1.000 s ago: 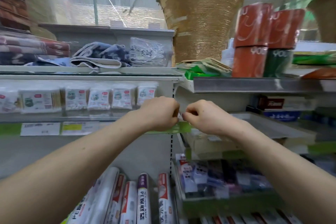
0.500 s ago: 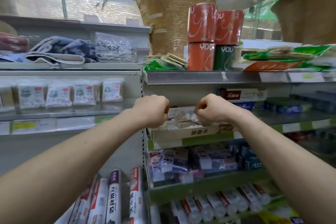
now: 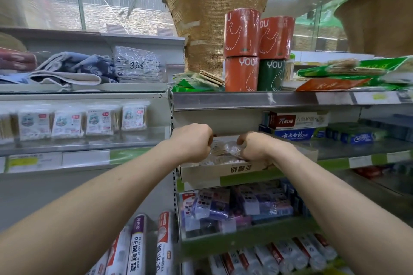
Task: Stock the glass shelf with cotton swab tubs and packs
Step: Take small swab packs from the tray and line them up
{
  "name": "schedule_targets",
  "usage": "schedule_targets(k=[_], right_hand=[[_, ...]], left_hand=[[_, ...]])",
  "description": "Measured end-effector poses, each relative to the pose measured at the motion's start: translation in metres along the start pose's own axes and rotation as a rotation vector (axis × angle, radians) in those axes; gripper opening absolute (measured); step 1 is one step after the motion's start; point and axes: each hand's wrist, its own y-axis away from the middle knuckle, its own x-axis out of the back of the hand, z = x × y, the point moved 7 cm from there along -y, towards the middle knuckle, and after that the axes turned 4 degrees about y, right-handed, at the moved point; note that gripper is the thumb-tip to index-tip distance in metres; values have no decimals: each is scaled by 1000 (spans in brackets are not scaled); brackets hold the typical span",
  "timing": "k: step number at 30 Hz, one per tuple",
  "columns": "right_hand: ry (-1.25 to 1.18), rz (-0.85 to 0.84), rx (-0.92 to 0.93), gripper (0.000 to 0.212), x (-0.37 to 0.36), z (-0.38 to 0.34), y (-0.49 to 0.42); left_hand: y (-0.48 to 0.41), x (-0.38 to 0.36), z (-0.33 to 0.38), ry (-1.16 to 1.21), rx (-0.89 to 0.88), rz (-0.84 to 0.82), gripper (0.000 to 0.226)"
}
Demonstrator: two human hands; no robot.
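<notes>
A: The swab packs (image 3: 223, 155) you need lie loose in the cardboard box (image 3: 237, 171) on the right-hand bay. They are directly under your hands and not yet on the glass shelf (image 3: 143, 138).

B: A second ago your fists were at the upright between the two bays, by the glass shelf's edge. You've turned right since, and both hands have come over the box.

A: Your right grip (image 3: 257, 149) has dipped lower too, and its fingers curl down round a clear pack. Your left grip (image 3: 192, 145) is a curled fist at the box's left end. I can't tell whether it holds anything.

B: So I'd judge you're fetching stock, not placing it. The stocked row (image 3: 98, 120) stands along the glass shelf to your left. Beside that row's right end, near the upright, looks the likely spot for the next pack.
</notes>
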Motion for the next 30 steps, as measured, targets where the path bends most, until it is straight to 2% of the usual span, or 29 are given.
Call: schedule_targets(k=[5, 9, 11, 15, 17, 21, 25, 30], right_hand=[[60, -100, -64, 42, -14, 15, -10], [-75, -105, -109, 46, -17, 26, -12], [-144, -91, -131, 54, -17, 29, -15], [-235, -66, -176, 84, -17, 38, -15], [-258, -35, -163, 86, -12, 39, -11], [-326, 46, -133, 73, -3, 38, -10], [-504, 102, -95, 64, 2, 21, -9], [-701, 99, -27, 38, 2, -7, -11]], left_hand=[[-2, -1, 1, 14, 4, -5, 15], [-2, -2, -2, 18, 7, -15, 14], [-1, -2, -3, 21, 9, -19, 14], [0, 0, -8, 31, 18, -16, 13], [0, 2, -12, 31, 32, -11, 13], [2, 4, -17, 57, 52, -10, 14], [6, 5, -20, 119, 59, -30, 14], [12, 7, -35, 345, 84, -51, 17]])
